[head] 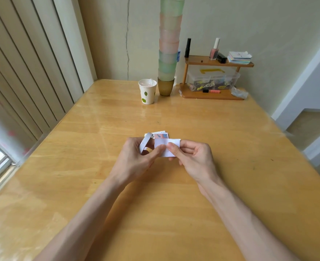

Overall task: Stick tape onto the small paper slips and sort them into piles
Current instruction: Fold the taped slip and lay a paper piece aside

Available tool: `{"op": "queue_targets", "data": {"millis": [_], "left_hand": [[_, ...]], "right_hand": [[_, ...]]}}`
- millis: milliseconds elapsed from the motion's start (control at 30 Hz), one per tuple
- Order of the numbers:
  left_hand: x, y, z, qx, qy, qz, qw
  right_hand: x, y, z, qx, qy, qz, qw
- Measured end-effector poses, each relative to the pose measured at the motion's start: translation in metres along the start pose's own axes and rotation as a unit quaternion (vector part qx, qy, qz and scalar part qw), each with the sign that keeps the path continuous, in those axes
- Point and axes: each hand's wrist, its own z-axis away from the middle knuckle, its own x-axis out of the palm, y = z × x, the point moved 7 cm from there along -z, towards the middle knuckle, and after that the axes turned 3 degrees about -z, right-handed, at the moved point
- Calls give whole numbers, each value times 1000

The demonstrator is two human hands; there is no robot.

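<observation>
Both hands meet over the middle of the wooden table. My left hand has a white tape roll hooked round its fingers, and its thumb presses on a small white paper slip. My right hand pinches the same slip from the right between thumb and fingers. Just behind the hands lies a small pile of printed slips, pink and blue, partly hidden by the tape roll and the held slip.
At the table's far edge stand a paper cup with leaf print, a tall stack of coloured cups, and a wooden shelf holding bottles, a paper stack and a clear box. Window blinds run along the left.
</observation>
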Motion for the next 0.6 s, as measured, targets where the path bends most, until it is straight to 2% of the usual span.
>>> {"op": "queue_targets", "data": {"millis": [200,600], "left_hand": [[3,-4,1,-26,6,8,1000],[1,3,1,3,24,14,1000]], "right_hand": [[-1,-1,-1,-10,24,6,1000],[9,-8,5,-21,4,11,1000]]}}
